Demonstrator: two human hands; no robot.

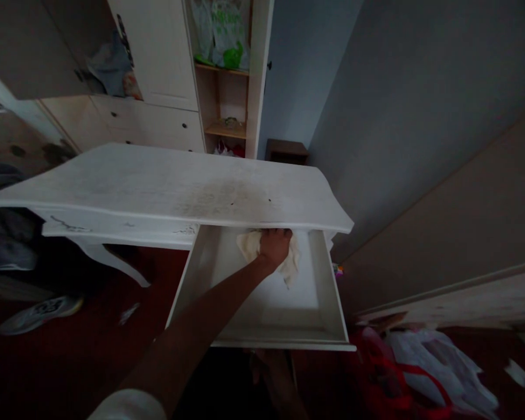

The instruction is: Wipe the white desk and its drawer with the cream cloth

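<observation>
My left hand (276,248) reaches into a pulled-out white drawer (262,335), its fingers closed over a cream cloth (291,265). The cloth is bunched under the palm near the back of the drawer, and one corner trails on the drawer's bottom. Below the drawer front, in deep shadow, is my right hand (273,373); its fingers are partly hidden and too dark to make out. The drawer belongs to a white table (126,175) whose top carries a dark, smudged stain.
A white cabinet (166,70) with open shelves holding plastic bags (227,35) stands behind the table. At right are a grey wall (411,105) and red and white bags (437,361) on the floor. A shoe (41,315) lies at left.
</observation>
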